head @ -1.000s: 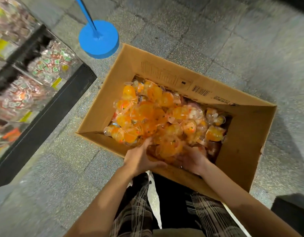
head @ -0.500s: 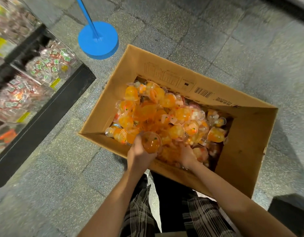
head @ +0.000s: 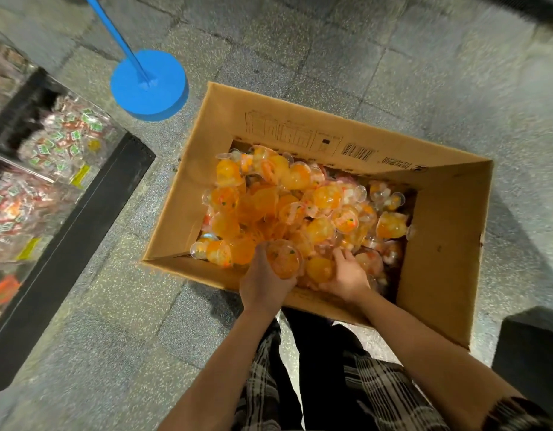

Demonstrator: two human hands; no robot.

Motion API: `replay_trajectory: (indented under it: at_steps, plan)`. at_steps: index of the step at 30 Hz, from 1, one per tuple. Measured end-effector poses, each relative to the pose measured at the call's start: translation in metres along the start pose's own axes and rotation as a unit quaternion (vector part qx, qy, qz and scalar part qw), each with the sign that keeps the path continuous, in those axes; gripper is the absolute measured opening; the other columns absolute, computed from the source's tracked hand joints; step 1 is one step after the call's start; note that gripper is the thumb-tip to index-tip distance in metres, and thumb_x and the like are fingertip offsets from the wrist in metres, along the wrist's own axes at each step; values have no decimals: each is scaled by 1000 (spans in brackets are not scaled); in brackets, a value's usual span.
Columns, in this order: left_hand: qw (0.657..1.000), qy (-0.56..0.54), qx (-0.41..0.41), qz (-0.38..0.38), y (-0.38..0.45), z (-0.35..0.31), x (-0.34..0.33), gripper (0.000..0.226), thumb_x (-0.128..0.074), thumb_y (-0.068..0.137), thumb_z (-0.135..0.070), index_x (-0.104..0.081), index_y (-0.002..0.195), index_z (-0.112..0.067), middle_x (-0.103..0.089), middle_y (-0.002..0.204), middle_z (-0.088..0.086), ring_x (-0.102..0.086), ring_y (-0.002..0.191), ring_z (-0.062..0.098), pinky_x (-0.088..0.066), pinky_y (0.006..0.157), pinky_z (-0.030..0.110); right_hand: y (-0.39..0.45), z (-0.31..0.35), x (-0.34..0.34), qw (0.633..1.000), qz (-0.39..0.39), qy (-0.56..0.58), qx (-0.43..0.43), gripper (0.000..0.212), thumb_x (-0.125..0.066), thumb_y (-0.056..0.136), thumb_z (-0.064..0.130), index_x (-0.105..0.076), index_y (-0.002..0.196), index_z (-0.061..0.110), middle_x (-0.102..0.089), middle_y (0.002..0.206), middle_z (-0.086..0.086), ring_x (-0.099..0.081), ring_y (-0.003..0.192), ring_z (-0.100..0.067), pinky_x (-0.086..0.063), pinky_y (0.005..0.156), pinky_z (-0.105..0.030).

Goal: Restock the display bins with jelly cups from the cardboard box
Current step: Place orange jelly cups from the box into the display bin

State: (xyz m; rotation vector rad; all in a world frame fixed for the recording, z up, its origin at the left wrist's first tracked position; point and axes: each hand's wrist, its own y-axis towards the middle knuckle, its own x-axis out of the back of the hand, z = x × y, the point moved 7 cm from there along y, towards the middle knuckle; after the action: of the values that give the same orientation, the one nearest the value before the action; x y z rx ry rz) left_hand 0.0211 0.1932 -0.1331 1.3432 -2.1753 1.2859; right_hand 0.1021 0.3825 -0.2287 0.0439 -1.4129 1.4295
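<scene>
Orange jelly cup (left-hand grip)

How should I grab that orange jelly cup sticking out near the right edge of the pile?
Probably from above. That jelly cup lies on top of the pile in the cardboard box, its rounded body showing. Curl your fingers round the wide body, not the thin clear rim, which could bend. The box wall beside it blocks a sideways reach.

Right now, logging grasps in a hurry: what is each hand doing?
Left hand: grips a jelly cup.
Right hand: fingers curled on jelly cups in the cardboard box.
</scene>
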Motion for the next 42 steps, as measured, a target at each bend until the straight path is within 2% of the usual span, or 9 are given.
replay_trajectory:
  at_steps: [6,12,16,21,24,28,36,39,42]
  plan:
    - [990,-73,-103,58,-3,-24,-12,73,-84,68,-18,-43,129,-27,-48,129,-14,-49,116,13,-42,88,27,-54,-12,57,957,-134,256,-34,71,-79,56,33,-40,113,20,-55,108,-1,-55,102,-21,-48,84,-35]
    - [955,-125,-229,144,-29,-101,-44,80,-88,62,-15,-46,130,-16,-49,131,-4,-43,120,9,-34,99,24,-143,-41,117,909,-289,298,-36,80,-83,57,21,-42,126,19,-52,115,4,-50,105,-10,-40,87,-18]
    - [918,-156,-291,218,-75,-152,-76,81,-84,65,-3,-40,123,-37,-43,120,-18,-43,116,6,-40,96,19,-211,-77,137,888,-356,283,-65,84,-83,58,16,-45,133,16,-48,115,4,-45,104,-4,-30,84,-1]
    - [849,-159,-379,331,-158,-198,-128,91,-89,51,6,-45,126,-22,-56,115,-11,-55,100,-12,-43,83,7,-310,-132,133,844,-428,305,-104,76,-82,48,36,-50,117,35,-49,105,12,-51,96,-7,-40,83,-16]
    - [810,-184,-327,450,-227,-211,-159,90,-82,55,14,-41,130,-16,-59,111,-5,-60,90,-8,-50,75,16,-379,-175,110,775,-475,390,-148,61,-83,44,37,-49,95,35,-55,93,8,-55,84,-1,-46,73,-23]
    - [771,-176,-328,517,-326,-211,-209,57,-68,77,6,-44,124,-14,-64,97,-9,-63,81,-4,-54,69,22,-473,-225,46,653,-502,536,-188,54,-85,63,1,-43,96,10,-53,78,0,-54,56,-2,-48,46,-21]
    - [693,-78,-342,630,-542,-141,-324,59,-69,77,12,-46,123,-18,-60,108,0,-63,83,0,-54,63,20,-650,-312,-143,392,-513,736,-205,61,-75,66,18,-54,121,3,-63,108,-8,-69,72,-14,-55,51,-26]
    - [682,-40,-349,642,-609,-107,-366,60,-82,67,-2,-50,114,-20,-61,109,4,-63,91,10,-55,76,30,-707,-331,-211,277,-540,778,-165,39,-61,84,12,-51,118,-2,-61,101,-8,-65,53,-7,-55,51,-23]
    - [676,-6,-343,652,-669,-75,-401,65,-83,51,-16,-53,108,-14,-64,104,3,-63,91,14,-54,74,26,-756,-347,-269,188,-568,790,-138,27,-53,90,6,-50,116,0,-64,97,-13,-69,62,-12,-55,52,-24]
